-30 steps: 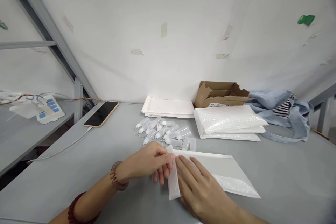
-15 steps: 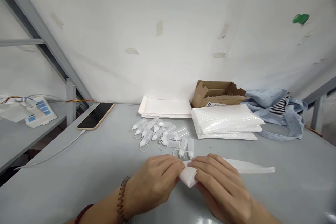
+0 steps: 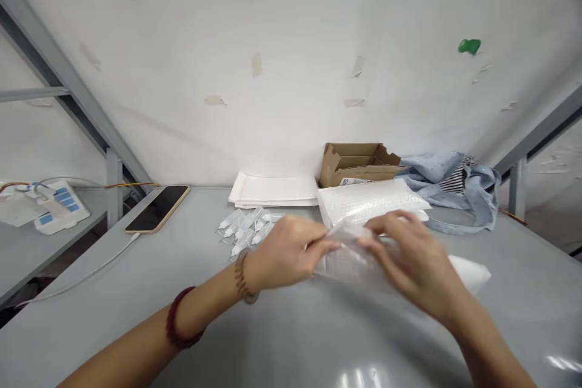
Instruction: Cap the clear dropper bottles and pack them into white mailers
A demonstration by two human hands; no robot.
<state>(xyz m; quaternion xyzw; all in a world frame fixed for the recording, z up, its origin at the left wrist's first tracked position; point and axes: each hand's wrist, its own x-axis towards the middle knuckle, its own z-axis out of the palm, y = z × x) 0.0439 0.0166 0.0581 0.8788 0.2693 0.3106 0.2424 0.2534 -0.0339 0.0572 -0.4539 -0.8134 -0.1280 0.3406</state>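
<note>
My left hand [image 3: 291, 251] pinches the left end of a thin, translucent white sheet or sleeve [image 3: 348, 257] between thumb and fingers. My right hand [image 3: 411, 257] grips the same material a little to the right, near its upper edge. The material is raised above the table and blurred by motion; its white far end [image 3: 470, 273] sticks out beyond my right hand. Small translucent squeeze bottles [image 3: 245, 231] with looped caps lie in a pile behind my left hand, which hides part of them. A stack of white bubble mailers [image 3: 368, 197] lies behind my right hand.
Flat white packets [image 3: 275, 190] lie by the wall, beside an open cardboard box [image 3: 359, 160]. Light blue cloth [image 3: 473, 194] is at the back right. A phone [image 3: 158, 209] with a white cable lies on the grey table [image 3: 113, 309] at left, near a white-and-blue device [image 3: 63, 206].
Both hands have lifted and moved forward with the white material, which was folded small between them and now spreads out. The view has shifted slightly.
</note>
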